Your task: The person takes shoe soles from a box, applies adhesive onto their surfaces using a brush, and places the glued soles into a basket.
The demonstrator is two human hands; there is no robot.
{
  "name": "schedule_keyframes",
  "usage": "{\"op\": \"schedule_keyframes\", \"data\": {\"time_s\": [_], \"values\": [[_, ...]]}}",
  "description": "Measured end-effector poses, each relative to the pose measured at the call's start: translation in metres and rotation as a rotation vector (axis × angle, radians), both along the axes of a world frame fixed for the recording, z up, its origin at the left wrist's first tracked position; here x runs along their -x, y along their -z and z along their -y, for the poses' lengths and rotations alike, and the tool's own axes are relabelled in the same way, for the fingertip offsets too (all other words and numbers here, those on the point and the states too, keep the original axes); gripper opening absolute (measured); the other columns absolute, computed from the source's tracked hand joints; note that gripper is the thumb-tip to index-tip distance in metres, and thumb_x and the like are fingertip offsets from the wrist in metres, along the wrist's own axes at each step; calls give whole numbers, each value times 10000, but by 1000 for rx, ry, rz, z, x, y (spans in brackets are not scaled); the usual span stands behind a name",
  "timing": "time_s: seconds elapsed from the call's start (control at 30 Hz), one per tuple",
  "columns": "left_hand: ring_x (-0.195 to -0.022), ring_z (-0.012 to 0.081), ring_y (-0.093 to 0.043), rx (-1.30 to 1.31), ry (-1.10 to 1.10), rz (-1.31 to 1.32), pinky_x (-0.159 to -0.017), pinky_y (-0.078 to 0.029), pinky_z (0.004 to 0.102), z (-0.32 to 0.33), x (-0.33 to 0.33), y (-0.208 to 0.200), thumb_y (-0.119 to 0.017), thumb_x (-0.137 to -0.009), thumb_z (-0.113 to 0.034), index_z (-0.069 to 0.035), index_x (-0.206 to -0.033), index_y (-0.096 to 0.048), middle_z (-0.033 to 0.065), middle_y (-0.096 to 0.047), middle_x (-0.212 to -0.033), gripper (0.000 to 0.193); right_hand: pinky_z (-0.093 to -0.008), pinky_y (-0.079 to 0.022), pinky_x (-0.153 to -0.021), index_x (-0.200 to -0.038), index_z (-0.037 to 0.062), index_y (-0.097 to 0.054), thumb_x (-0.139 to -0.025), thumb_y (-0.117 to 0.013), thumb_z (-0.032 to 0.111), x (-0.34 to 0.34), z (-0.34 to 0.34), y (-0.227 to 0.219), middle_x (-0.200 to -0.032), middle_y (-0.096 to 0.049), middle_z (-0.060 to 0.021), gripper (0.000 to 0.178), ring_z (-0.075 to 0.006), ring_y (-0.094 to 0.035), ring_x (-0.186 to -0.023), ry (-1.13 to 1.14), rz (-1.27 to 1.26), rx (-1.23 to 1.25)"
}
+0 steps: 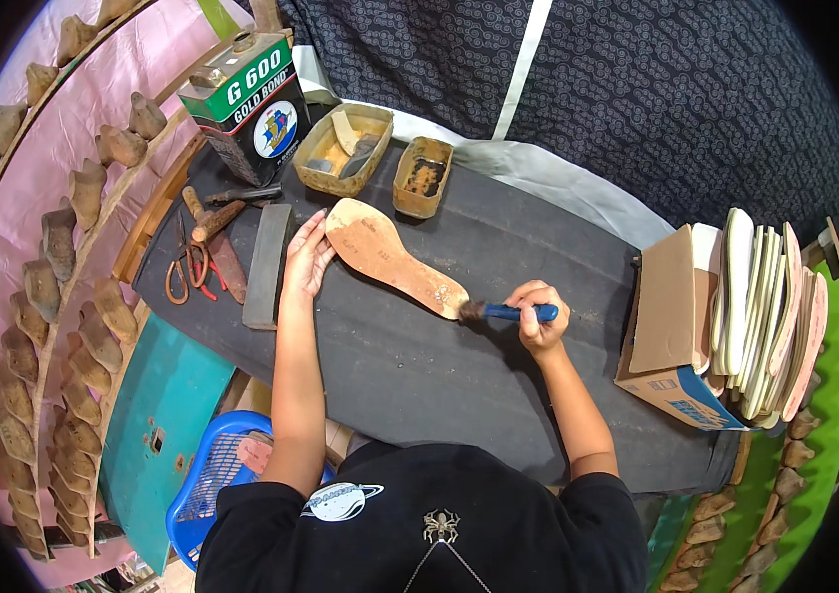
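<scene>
A tan shoe insole [390, 257] with faint handwriting lies at a slant over the dark table. Its far left edge is gripped by my left hand [311, 255], thumb and fingers closed on it. My right hand [539, 314] is wrapped round the blue handle of a brush [508, 311]. The dark bristle end touches or nearly touches the insole's near right end, where small pale spots show. Just left of my left hand stands a long grey block [268, 267]. Beyond the insole sits a small yellowish tub [423, 178] with dark residue inside.
A green and black metal can [247, 109] and a larger tub [343, 148] holding scraps stand at the back left. Scissors [190, 262] and a hammer [227, 203] lie below them. On the right, a cardboard box [671, 306] holds several insoles. A blue basket [197, 484] is at lower left.
</scene>
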State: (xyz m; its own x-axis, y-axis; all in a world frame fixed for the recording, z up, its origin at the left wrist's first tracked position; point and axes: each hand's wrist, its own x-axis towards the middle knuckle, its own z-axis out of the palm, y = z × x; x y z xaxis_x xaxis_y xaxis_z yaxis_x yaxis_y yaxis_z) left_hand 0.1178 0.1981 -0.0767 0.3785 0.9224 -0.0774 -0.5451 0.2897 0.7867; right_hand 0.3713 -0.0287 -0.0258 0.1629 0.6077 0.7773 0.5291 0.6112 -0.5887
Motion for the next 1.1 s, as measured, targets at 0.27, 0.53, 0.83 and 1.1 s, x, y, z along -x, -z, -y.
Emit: {"op": "schedule_keyframes", "data": {"time_s": [0.27, 0.53, 0.83, 1.1], "values": [[-914, 164, -554, -10, 7, 13, -760, -470, 278, -1, 0, 3, -497, -835, -101, -27, -1143, -418, 80, -546, -1022, 326, -288, -461, -549, -709, 14, -478, -699, -541, 42, 10, -5, -1, -694, -583, -142, 69, -214, -576, -597, -56, 34, -14], [-912, 165, -556, -6, 0, 7, -757, -472, 278, -1, 0, 2, -494, -836, -101, -22, -1139, -421, 78, -546, -1021, 322, -282, -455, -520, -697, 22, -473, -662, -532, 17, 12, -6, 0, -666, -577, -131, 69, -217, -573, -576, -87, 106, -88], [-920, 167, -554, -10, 9, 1, -767, -470, 281, 0, 1, 1, -488, -838, -95, -19, -1136, -423, 79, -541, -1026, 315, -290, -459, -502, -689, 19, -470, -646, -539, 37, 12, -3, -1, -655, -569, -132, 83, -228, -568, -552, -127, 145, -116], [-922, 160, -552, -5, 0, -4, -770, -468, 277, -1, 0, 2, -489, -838, -97, -22, -1126, -433, 80, -544, -1024, 302, -280, -442, -463, -684, 18, -467, -634, -547, 50, 16, -5, -2, -637, -559, -124, 100, -222, -548, -513, -157, 182, -145]]}}
